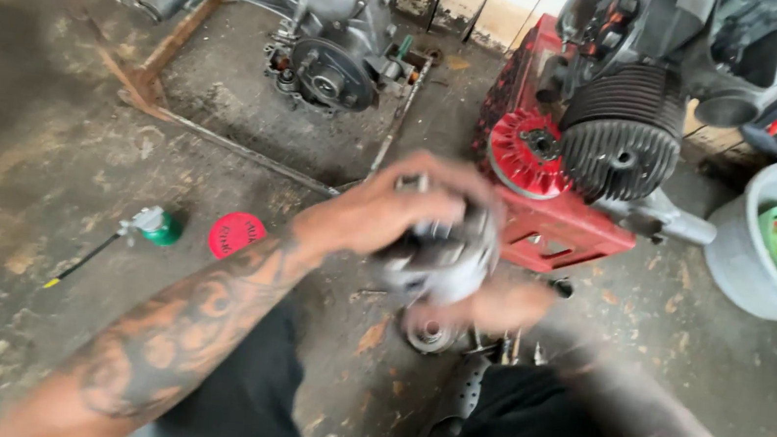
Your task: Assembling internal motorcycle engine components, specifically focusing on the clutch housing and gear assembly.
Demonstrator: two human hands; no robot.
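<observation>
**Both hands on a metal engine part, low over the workshop floor**

Over the middle of the stained concrete floor (36, 195), between the person's knees, both hands close on a silvery metal engine part (443, 260). The left hand (389, 211) lies over its top with fingers curled down and clamped on it; the right hand (506, 307) cups it from below and to the right, though motion blur keeps me from telling how those fingers sit. The part is blurred too; it looks rounded and ribbed, held clear of the floor.

Just beneath it a small round metal piece (429, 332) sits on the floor, with a few thin tools beside it. Toward the left edge of the floor lie a red round lid (236, 234) and, near it, a small green can (160, 227) with a thin tube and yellow tip.

At the far side, a grey engine casing (320, 12) rests inside a low metal frame. To the right stands a finned engine cylinder (621, 138) with a red fan wheel, on a red stand (560, 232). By the right edge is a grey bucket (748, 263) holding a green container.
</observation>
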